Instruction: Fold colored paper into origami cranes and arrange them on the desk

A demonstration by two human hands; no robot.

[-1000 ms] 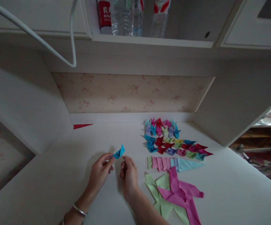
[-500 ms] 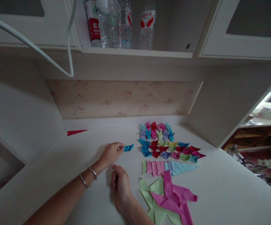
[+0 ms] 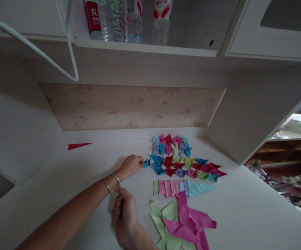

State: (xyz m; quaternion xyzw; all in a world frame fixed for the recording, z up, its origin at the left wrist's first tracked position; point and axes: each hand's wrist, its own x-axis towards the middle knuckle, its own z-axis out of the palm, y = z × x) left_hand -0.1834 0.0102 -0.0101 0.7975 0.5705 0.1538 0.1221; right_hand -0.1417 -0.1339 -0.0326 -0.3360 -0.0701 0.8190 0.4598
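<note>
Seemingly placing blue folded paper (image 3: 147,163), pinched in left hand (image 3: 131,165), just left of middle row of folded papers (image 3: 188,165) on white surface (image 3: 244,208), with right hand (image 3: 126,211) nearer, curled, thumb against forefinger; probably calling next for gentle release without nudging row

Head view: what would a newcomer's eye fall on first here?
Probably the large magenta folded paper, lying partly over a pale green one on the near part of the white tabletop. Next, perhaps, the multicoloured double row of small folded pieces farther back, with the left hand pinching a small blue folded paper by its left end.
</note>
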